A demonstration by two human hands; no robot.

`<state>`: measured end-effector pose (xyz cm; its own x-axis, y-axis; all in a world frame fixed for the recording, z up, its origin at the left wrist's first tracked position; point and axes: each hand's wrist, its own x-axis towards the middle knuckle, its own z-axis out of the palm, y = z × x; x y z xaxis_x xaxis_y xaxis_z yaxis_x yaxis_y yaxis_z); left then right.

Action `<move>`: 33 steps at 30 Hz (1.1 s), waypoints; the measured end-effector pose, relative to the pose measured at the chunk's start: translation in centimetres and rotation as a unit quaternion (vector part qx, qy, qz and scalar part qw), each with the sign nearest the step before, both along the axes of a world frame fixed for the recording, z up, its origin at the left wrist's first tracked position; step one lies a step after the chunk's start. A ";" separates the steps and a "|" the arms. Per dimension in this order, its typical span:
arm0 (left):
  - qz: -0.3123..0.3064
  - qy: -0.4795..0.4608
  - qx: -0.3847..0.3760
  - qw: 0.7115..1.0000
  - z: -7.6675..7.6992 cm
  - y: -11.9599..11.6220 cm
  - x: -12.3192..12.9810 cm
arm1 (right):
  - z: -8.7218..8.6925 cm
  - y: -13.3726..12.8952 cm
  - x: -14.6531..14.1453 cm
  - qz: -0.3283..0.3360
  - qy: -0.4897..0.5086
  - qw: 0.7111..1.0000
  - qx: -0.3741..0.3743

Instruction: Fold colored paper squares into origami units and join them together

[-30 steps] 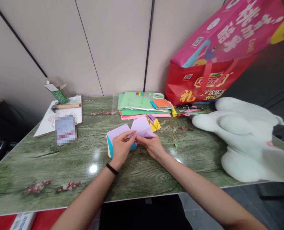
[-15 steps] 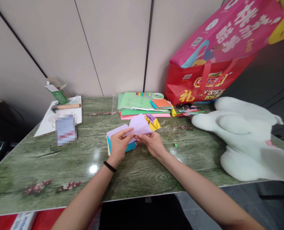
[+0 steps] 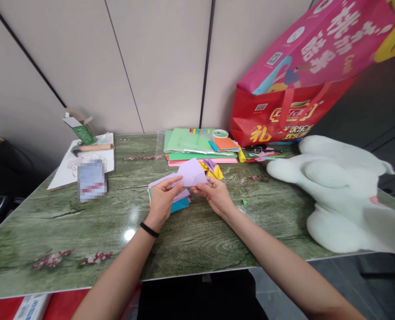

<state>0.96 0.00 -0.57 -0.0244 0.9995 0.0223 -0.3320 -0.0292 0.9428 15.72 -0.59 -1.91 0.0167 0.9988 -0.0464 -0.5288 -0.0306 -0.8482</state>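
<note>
Both hands pinch a light purple sheet of paper (image 3: 191,171), raised a little above the table. My left hand (image 3: 163,195) is closed on its lower left edge, thumb in front. At the lower right edge, my right hand (image 3: 214,192) grips it between thumb and fingers. Under my left hand lies a stack of coloured paper (image 3: 179,205), with purple and blue sheets showing. Just behind the held sheet sits a yellow and purple folded paper piece (image 3: 215,170), partly covered by it.
Green and pink paper packs (image 3: 184,142) lie at the back, topped by small orange squares (image 3: 224,143). A white plush toy (image 3: 337,191) fills the right side. Red gift bags (image 3: 271,115) stand behind. A hammer (image 3: 95,147) rests on a white board (image 3: 62,171) at left.
My left hand has slid left along the purple paper, and my hands are further apart. The sheet has turned slightly and its lower right corner now looks bent over.
</note>
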 end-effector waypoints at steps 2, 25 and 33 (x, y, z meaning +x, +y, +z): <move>0.000 -0.005 -0.004 1.000 0.0 0.1 0.0 | 0.0 0.1 0.1 0.000 -0.009 1.000 -0.001; 0.008 -0.035 0.011 0.999 0.9 1.2 -1.6 | 0.3 1.0 1.3 -0.150 -0.011 0.989 -0.006; -0.180 0.097 -0.004 0.979 0.9 0.1 -1.0 | -0.7 0.4 0.4 -0.083 -0.125 0.986 0.074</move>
